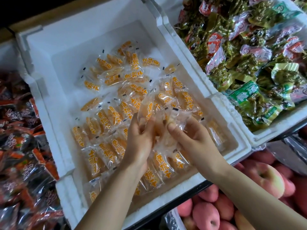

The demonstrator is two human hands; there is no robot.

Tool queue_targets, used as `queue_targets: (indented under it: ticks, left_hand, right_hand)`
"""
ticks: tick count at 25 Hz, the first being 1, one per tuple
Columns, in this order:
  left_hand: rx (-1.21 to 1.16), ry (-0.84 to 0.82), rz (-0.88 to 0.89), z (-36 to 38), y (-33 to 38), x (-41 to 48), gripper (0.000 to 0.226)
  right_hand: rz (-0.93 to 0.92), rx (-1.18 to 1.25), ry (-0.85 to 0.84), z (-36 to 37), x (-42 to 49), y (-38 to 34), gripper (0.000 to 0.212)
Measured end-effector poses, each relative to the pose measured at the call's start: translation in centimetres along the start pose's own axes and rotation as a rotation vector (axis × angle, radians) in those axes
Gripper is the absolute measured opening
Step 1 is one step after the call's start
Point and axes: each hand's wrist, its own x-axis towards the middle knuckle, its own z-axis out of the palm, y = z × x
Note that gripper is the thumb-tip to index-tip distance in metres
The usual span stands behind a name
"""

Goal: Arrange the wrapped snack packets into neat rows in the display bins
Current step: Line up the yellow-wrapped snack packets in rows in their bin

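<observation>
Packets (pixel 177 116) bunch between left grip (pixel 141 140) and right grip (pixel 194 138).

Hidden under left hand (pixel 139 141) and right hand (pixel 196 138): part of the near packets (pixel 106 117) in the bin (pixel 49 52). Blurred between both grips: held packets (pixel 177 115), count unclear. Cut by left edge, smeared, print unreadable: red packets (pixel 21 146). Cut at upper right: green packets (pixel 249 63). Cut at lower right: apples (pixel 265 178).
</observation>
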Motion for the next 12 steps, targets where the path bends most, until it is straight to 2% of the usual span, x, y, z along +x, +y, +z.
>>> queue_targets:
  ticks: [3, 6, 8, 12]
  left_hand:
    - [0.043, 0.012, -0.028, -0.5, -0.6, -0.5, 0.02]
    - [0.051, -0.075, -0.071, -0.9, -1.0, -1.1, 0.028]
    - [0.067, -0.095, -0.071, -1.2, -1.4, -1.3, 0.032]
    - [0.164, -0.031, -0.009, -1.4, -1.8, -1.7, 0.035]
  right_hand:
    - [0.031, -0.001, 0.013, 0.0, -0.8, 0.0, 0.024]
    - [0.089, -0.036, 0.082, 0.3, -1.3, 0.6, 0.006]
    - [0.105, -0.065, 0.095, 0.5, -1.4, 0.8, 0.016]
    - [0.151, 0.004, 0.06, 0.8, -1.4, 0.9, 0.04]
